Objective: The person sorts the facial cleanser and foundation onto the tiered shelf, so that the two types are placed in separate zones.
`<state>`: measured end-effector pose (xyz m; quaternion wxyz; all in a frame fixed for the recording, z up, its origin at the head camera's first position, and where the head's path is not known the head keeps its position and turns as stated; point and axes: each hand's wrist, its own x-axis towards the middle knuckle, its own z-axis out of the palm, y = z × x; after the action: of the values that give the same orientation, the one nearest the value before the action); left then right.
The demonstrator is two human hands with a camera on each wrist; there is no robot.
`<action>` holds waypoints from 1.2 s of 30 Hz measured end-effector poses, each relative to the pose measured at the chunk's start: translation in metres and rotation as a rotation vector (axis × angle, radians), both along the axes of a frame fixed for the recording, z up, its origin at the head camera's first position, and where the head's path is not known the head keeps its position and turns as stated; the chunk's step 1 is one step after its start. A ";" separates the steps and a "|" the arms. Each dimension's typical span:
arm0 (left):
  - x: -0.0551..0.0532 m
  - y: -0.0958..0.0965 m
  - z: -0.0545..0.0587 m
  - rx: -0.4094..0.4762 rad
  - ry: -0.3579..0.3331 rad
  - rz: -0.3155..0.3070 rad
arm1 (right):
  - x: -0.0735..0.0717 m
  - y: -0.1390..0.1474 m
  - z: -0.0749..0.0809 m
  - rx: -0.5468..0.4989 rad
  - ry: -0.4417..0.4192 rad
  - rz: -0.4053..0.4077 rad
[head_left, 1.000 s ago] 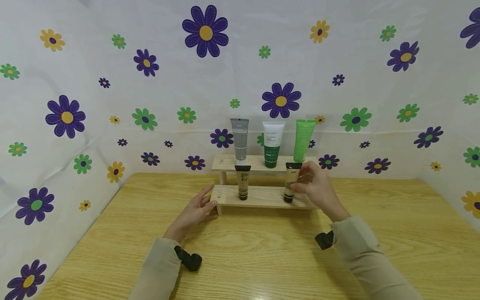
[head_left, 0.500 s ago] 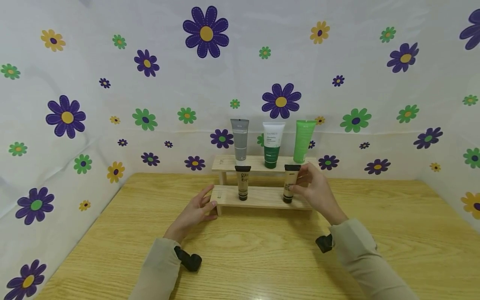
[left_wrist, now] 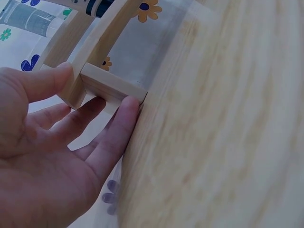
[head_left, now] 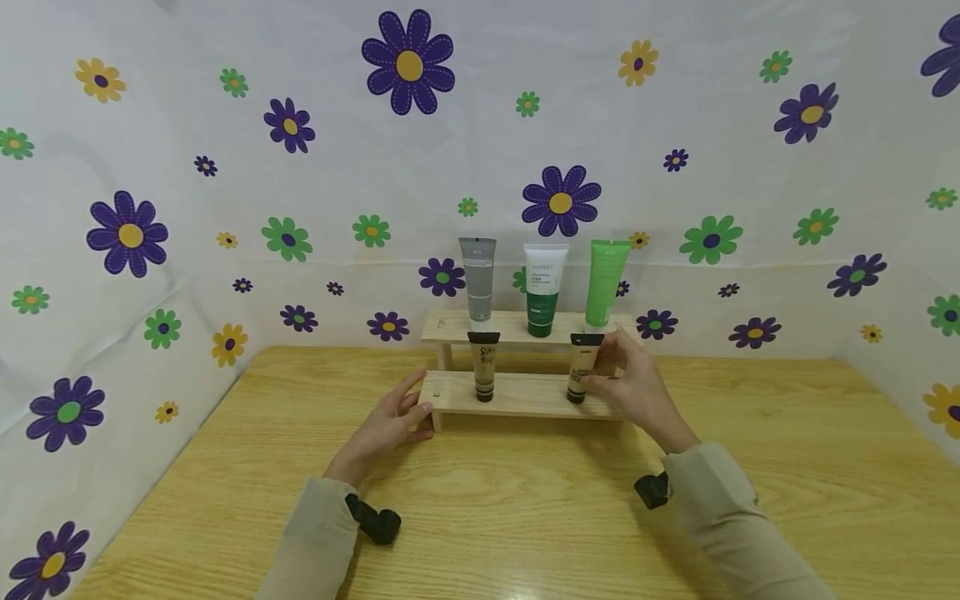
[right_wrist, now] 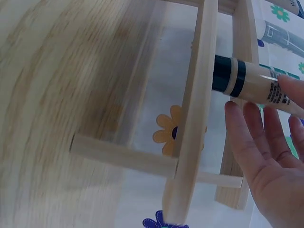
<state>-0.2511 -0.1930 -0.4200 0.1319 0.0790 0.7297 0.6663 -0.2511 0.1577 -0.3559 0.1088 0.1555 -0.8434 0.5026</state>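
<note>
A two-tier wooden display stand (head_left: 527, 393) is on the table. My left hand (head_left: 381, 431) grips the left end of its lower tier; in the left wrist view the thumb lies on the board (left_wrist: 76, 88) and fingers touch the leg (left_wrist: 114, 85). With thumb and fingers, my right hand (head_left: 636, 385) holds a small beige squeeze tube with black cap and black top edge (head_left: 582, 360), upright at the right of the lower tier. The right wrist view has its cap (right_wrist: 222, 73) right at the board. A similar beige tube (head_left: 485, 364) stands farther left on that tier.
Along the upper tier (head_left: 510, 327) stand a grey tube (head_left: 480, 279), a white-and-green tube (head_left: 543, 287) and a bright green tube (head_left: 607, 283). Behind the stand hangs a white sheet printed with flowers (head_left: 330, 183). Wood-grain table (head_left: 480, 508) extends in front.
The right hand has shifted the held tube very slightly: first a little left, then back, with its top tilting a bit. The left hand stays at the stand's end.
</note>
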 end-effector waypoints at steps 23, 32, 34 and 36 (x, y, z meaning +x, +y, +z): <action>0.002 -0.015 0.001 -0.009 -0.004 0.010 | 0.020 0.090 -0.014 0.143 -0.005 -0.088; -0.002 -0.010 -0.001 -0.013 0.006 -0.004 | 0.034 0.143 -0.023 0.215 0.012 -0.197; -0.002 -0.011 -0.001 -0.014 0.002 -0.006 | 0.036 0.150 -0.025 0.218 0.015 -0.208; -0.002 -0.014 0.000 -0.030 0.008 -0.015 | 0.039 0.157 -0.026 0.222 0.008 -0.216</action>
<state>-0.2527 -0.2065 -0.4203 0.1351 0.0849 0.7395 0.6540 -0.2123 0.3145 -0.3821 0.1475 0.0770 -0.9052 0.3912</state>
